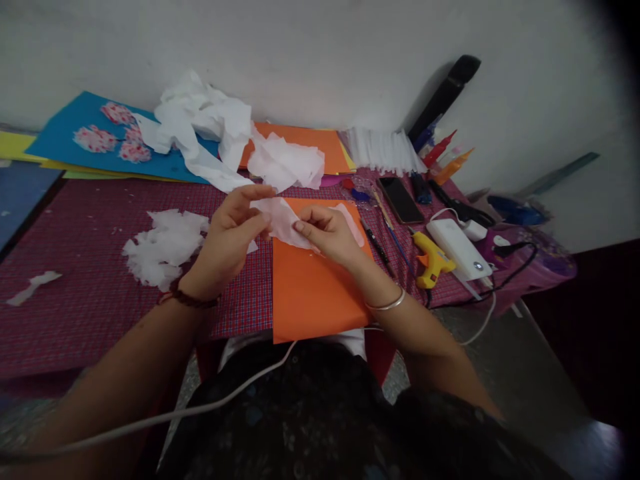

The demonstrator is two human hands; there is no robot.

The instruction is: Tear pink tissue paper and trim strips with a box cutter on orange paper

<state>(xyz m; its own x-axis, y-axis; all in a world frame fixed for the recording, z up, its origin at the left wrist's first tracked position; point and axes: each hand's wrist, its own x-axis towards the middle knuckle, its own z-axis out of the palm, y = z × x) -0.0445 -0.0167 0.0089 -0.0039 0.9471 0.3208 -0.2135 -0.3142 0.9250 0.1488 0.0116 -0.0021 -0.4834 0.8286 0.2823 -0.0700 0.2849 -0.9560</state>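
Both hands meet over an orange paper sheet point(310, 293) that lies on a red checked cloth point(85, 293). My left hand point(233, 237) pinches the left end of a thin white tissue piece point(284, 222), fingers curled round it. The other end is gripped by my right hand point(327, 235), thumb against fingers, just above the orange sheet. A pale pink shape point(353, 225) lies on the sheet behind that hand.
A pile of torn white tissue point(165, 247) lies left of the hands, with larger crumpled tissue point(210, 130) at the back on blue card point(75, 137). To the right are a yellow glue gun point(431, 260), a white power bank point(459, 248), a phone point(400, 200) and pens.
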